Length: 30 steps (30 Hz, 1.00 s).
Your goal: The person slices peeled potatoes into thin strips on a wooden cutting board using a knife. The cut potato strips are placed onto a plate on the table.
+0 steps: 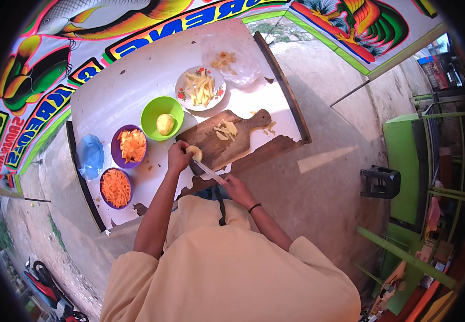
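My left hand (178, 156) grips a pale, peeled piece of potato (195, 153) at the near left end of a wooden cutting board (232, 149). In my right hand (238, 190) is a knife (209, 172), its blade slanting up to the left with the tip close to the potato piece. Cut potato sticks (226, 131) lie on the board towards its handle. Beyond the board's left end, a lime green bowl (148, 116) holds one whole peeled potato (165, 124). Behind the board, a flower-patterned plate (181, 102) carries a heap of potato sticks (200, 89).
Left of the green bowl stand a purple bowl (113, 151) of orange chunks and another purple bowl (103, 189) of orange shreds. A blue plastic bag (90, 157) lies near the table's left edge. Clear plastic with peelings (242, 64) sits at the back. A dark stool (380, 182) stands right.
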Each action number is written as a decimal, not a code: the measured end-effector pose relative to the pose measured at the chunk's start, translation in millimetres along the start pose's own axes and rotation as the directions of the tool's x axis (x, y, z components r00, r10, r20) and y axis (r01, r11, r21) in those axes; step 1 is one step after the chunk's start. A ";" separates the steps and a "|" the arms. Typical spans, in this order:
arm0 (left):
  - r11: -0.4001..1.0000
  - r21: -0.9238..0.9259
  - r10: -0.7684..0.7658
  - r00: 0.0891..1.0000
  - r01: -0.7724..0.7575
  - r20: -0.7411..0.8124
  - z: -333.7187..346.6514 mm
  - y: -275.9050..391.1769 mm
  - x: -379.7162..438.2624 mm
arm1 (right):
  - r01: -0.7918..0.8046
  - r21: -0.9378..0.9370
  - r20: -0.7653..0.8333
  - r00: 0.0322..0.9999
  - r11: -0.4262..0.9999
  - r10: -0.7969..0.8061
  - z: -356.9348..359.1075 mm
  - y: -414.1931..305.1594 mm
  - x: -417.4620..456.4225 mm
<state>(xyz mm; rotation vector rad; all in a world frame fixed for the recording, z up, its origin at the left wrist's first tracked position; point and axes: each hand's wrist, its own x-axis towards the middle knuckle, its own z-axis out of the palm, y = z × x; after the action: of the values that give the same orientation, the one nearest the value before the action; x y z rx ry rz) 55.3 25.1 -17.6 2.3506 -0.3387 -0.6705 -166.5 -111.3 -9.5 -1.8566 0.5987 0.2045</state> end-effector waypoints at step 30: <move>0.940 -0.340 0.055 0.998 -0.042 0.030 14.7 23.5 -20.6 | -0.002 0.147 -0.223 0.974 0.989 0.035 -19.0 -6.3 15.1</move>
<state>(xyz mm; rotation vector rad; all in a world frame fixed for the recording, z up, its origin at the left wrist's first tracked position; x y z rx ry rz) 28.5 8.0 -3.9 1.9974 -0.2726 -0.6923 -153.3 -131.7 -3.6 -1.7445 0.7669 -0.0392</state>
